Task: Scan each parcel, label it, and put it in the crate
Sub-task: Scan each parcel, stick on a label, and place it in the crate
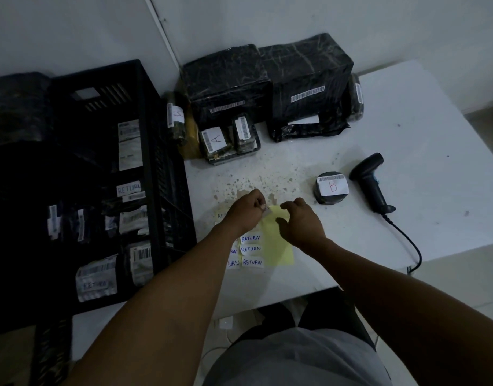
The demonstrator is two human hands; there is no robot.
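I count one crate, one scanner, one yellow sheet, two big boxes at the back, one round parcel, two hands in view

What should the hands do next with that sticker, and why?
Probably finish peeling it, then carry it to the round parcel marked B. The left hand pinches a small sticker at the top of the yellow sheet, and the right hand rests on that sheet. The parcel sits alone beside the scanner, not yet in the crate.
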